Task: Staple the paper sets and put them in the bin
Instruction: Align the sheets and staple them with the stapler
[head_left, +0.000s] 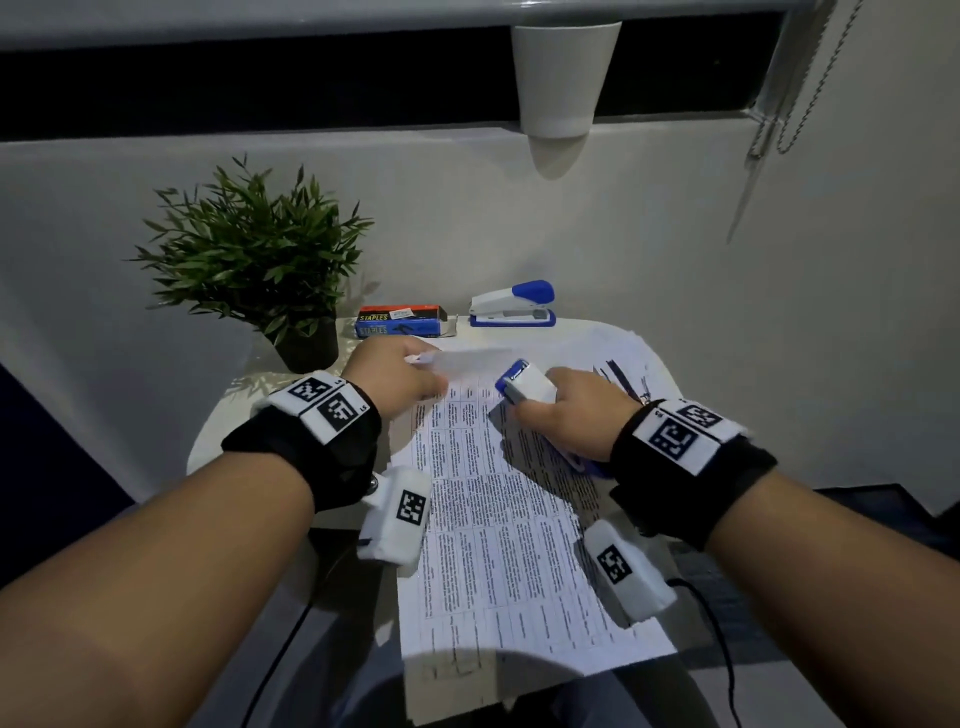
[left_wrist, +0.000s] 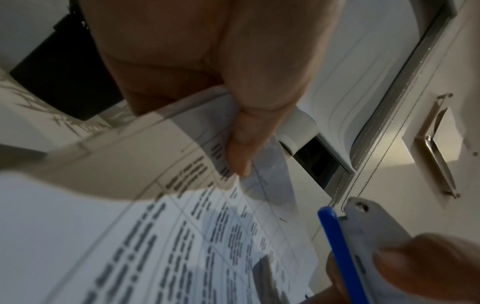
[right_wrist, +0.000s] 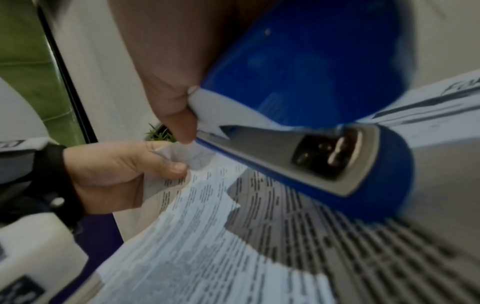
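Note:
A set of printed sheets (head_left: 498, 530) lies on a small white table (head_left: 228, 415) in front of me. My left hand (head_left: 400, 376) pinches the set's top left corner (left_wrist: 223, 144) and lifts it off the table. My right hand (head_left: 566, 415) grips a blue and white stapler (head_left: 524, 382), its mouth pointing toward the raised corner. In the right wrist view the stapler's grey base and blue body (right_wrist: 324, 144) hang just above the paper (right_wrist: 207, 236), close to my left hand (right_wrist: 124, 170). No bin is in view.
A second blue and white stapler (head_left: 511, 305) and a box of staples (head_left: 400, 320) stand at the table's back edge. A potted green plant (head_left: 260, 260) sits at the back left. More printed sheets (head_left: 618, 358) lie under my right hand. A white wall lamp (head_left: 563, 88) hangs above.

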